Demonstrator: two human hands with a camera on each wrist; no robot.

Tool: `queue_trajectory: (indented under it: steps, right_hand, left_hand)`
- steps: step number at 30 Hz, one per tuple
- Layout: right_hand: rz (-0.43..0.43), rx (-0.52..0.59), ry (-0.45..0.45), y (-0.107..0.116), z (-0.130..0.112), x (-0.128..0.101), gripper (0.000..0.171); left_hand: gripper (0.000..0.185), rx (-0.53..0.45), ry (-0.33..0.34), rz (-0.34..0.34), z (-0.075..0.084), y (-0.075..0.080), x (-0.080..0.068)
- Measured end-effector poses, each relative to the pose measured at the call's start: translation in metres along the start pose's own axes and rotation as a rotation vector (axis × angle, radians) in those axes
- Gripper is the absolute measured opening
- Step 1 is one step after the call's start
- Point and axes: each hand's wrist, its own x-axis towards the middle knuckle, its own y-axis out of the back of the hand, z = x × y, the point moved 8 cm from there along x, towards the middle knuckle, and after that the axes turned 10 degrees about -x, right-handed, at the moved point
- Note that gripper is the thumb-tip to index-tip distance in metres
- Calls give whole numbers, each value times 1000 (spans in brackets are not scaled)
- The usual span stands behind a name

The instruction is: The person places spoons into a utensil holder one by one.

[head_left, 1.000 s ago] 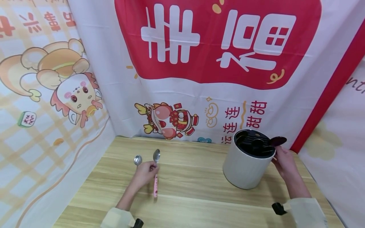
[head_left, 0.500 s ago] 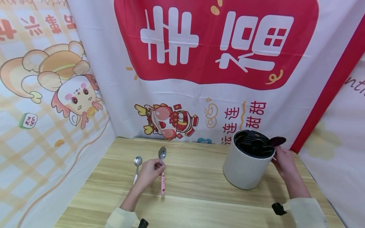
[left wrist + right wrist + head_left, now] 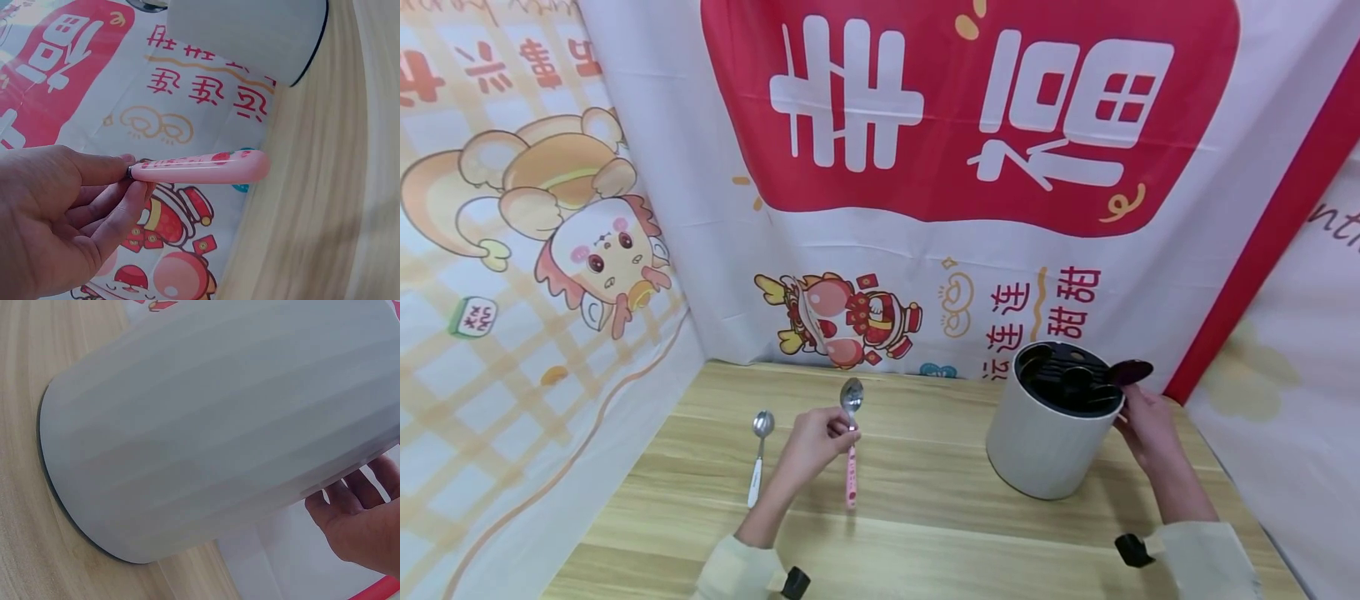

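My left hand (image 3: 820,440) pinches a spoon (image 3: 852,467) at its neck between thumb and fingers. The spoon has a shiny metal bowl and a pink handle with red strawberry prints; the left wrist view shows that handle (image 3: 206,167) pointing away from the palm. My right hand (image 3: 1150,425) touches the side of a whitish round utensil holder (image 3: 1045,450) near its rim. In the right wrist view, the fingertips rest against the holder's wall (image 3: 206,444). A dark spoon (image 3: 1131,371) leans out of the holder's black slotted insert just above that hand.
Left of my left hand, a metal spoon with a white handle (image 3: 756,483) lies on the wood-grain table (image 3: 925,533). Printed cloths hang behind (image 3: 880,233) and at both sides of the table.
My left hand has moved to the right with the pink-handled spoon, away from the white-handled spoon, which is now more fully visible. The right hand and the holder have stayed in place.
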Motion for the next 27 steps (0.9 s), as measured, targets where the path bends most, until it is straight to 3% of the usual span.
queue_trajectory:
  steps: [7,16,27]
  right_hand:
    - [2,-5,13,-1,-3,1,31]
    - [-2,8,3,0,0,0,32]
    - [-7,13,32,0,-2,0,32]
  left_hand:
    - [5,-68,-66,-1,26,-13,6]
    - [6,-145,-133,-53,61,-37,13]
    - [7,-53,-315,-21,102,-54,23]
